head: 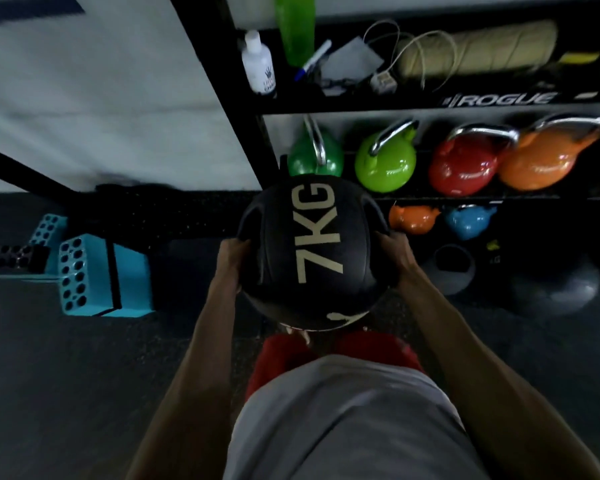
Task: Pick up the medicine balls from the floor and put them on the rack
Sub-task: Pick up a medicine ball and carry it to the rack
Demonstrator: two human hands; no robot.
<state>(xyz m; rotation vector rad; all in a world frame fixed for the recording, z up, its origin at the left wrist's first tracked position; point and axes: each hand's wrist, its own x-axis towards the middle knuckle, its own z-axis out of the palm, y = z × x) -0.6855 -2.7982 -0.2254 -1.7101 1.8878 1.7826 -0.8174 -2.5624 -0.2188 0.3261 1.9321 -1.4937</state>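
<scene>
Head view: the person carries a black medicine ball (309, 251), stamped "7KG" in pale letters, in front of the body. It is clear of the floor (49, 375) and faces the left end of the rack (499, 98). The left grip (234, 258) and the right grip (395, 254), both bare hands, clasp the ball's lower flanks, fingers curled at the ends of the moulded side handles.

The step in hand looks like the carry: the ball is lifted but not yet shelved. The next move probably calls for choosing a free stretch of shelf, raising the weight level with it and setting it down squarely so that it cannot roll.

The ball looks matt and rubbery, a seamed sphere with two arched cut-out handles. The rack is black steel with flat shelves and a square upright. Its middle shelf carries glossy kettlebells with chrome handles: green (314, 157), lime (385, 164), red (465, 168) and orange (541, 161). A coil of pale rope (475, 50) and a white plastic bottle (258, 67) lie above.

Near the rack's foot rest a grey ball (454, 271) and a darker round shape (551, 289), too dim to identify. The floor is dark, speckled rubber.
</scene>
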